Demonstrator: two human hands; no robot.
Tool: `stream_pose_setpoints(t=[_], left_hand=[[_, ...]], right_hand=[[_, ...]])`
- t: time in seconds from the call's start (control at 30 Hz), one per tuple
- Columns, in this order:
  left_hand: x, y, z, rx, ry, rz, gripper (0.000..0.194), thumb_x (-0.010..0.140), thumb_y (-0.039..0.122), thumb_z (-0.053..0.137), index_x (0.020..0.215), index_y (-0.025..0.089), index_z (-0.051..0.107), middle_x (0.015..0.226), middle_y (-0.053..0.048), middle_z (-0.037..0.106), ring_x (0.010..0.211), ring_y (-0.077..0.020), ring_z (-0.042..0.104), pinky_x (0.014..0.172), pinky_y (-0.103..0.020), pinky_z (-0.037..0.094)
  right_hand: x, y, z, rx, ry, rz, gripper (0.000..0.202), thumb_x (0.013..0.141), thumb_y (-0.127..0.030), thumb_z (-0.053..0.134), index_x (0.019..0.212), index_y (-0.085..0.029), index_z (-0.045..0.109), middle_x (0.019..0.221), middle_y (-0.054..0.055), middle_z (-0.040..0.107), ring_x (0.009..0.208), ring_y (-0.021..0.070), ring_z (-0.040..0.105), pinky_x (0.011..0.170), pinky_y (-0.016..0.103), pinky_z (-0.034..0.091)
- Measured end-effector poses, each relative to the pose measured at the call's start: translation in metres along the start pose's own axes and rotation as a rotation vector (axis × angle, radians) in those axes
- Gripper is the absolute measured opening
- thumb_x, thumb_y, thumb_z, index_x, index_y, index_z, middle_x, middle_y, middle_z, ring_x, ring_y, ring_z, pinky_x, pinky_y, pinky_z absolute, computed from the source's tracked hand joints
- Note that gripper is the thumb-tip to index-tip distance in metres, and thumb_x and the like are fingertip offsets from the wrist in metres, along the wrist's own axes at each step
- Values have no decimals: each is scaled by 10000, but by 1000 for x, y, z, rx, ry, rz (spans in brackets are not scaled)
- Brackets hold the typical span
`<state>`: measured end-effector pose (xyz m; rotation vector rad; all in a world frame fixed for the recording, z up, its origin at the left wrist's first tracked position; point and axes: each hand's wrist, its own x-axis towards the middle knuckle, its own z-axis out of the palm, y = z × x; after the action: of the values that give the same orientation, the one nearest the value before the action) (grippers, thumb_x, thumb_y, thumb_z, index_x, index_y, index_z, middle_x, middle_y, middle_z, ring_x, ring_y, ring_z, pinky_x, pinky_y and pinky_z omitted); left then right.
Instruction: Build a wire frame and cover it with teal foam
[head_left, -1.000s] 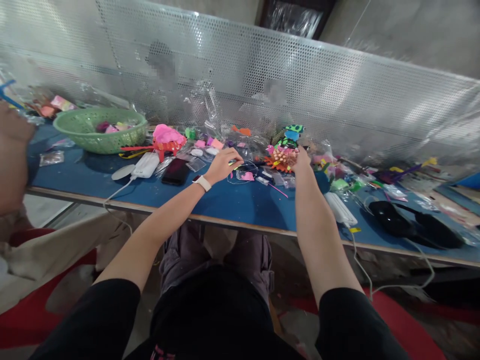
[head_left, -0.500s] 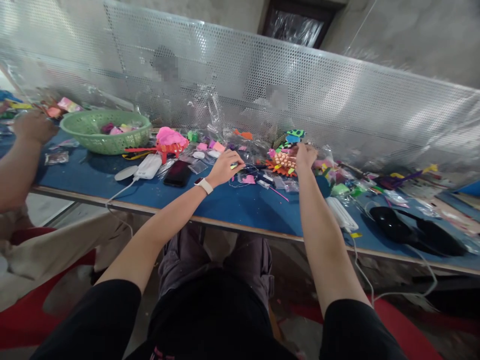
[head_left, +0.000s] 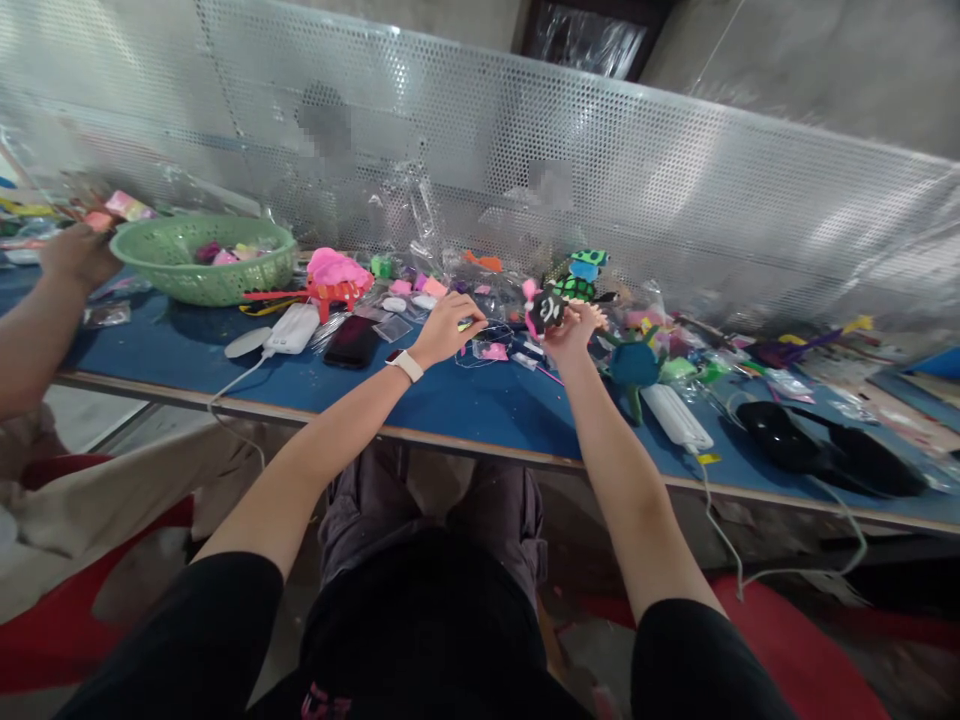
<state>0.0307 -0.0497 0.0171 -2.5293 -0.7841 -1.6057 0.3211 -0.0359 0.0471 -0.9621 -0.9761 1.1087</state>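
My right hand point(head_left: 570, 332) grips a spiky clay figure point(head_left: 550, 308), lifted and tilted. A black patch with white marks and a pink part face outward; pale orange spikes show past the fingers. My left hand point(head_left: 451, 328), with a pale watch strap on the wrist, is pinched around a small yellowish piece point(head_left: 465, 324) too small to name. Thin thread-like loops and a pink scrap point(head_left: 495, 351) lie beside it on the blue table point(head_left: 480, 410). Behind the right hand are green and blue clay figures point(head_left: 589, 265). A teal clay turtle-like figure point(head_left: 634, 363) lies right of that wrist.
A green basket point(head_left: 202, 285) with wrapped pieces stands left, beside a pink-and-red clay figure point(head_left: 339, 275). A phone point(head_left: 351, 343), white power banks point(head_left: 292, 330) and a black object point(head_left: 825, 450) lie along the table. A co-worker's hand point(head_left: 79, 258) is far left; a perforated metal screen point(head_left: 637, 180) rises behind.
My right hand has picked up the spiky clay figure, tipped it and drawn it left and nearer. The teal figure shows more fully. My left hand stays about where it was.
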Motion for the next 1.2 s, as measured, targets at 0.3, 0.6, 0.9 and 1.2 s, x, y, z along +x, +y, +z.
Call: stream_pose_setpoints(t=[0.3,0.6,0.9,1.2], left_hand=[[0,4,0,-26,17,-52,161,1110,240,785,951,244,758,1003,-58,811,1011,-275,767,1011,-503,635],[3,-23,-3,10,270,-252,193,1113,287,757,933,252,695,985,-56,794,981,-257,752,1032,-504,642],[0,-26,-2,31,242,-215,227,1092,253,766,896,262,653,947,-48,753,951,-264,738,969,-510,650],[2,-21,-2,20,227,-213,230,1107,300,744,899,262,654,953,-45,761,948,-254,738,1054,-523,651]], right_hand=[[-19,14,21,-297,-65,144,251,933,-247,920,962,-235,671,939,-16,794,679,114,753,577,221,595],[-38,-10,-16,-1027,-595,-249,374,815,-495,952,1068,-236,858,1112,98,880,988,290,804,942,452,655],[-30,-15,-12,-1355,-793,-150,573,836,-310,800,1399,-219,847,1352,145,876,1182,347,836,1043,478,675],[-34,-7,-15,-1491,-608,-489,354,949,-331,709,1256,-167,774,1350,216,773,1285,416,741,1187,552,577]])
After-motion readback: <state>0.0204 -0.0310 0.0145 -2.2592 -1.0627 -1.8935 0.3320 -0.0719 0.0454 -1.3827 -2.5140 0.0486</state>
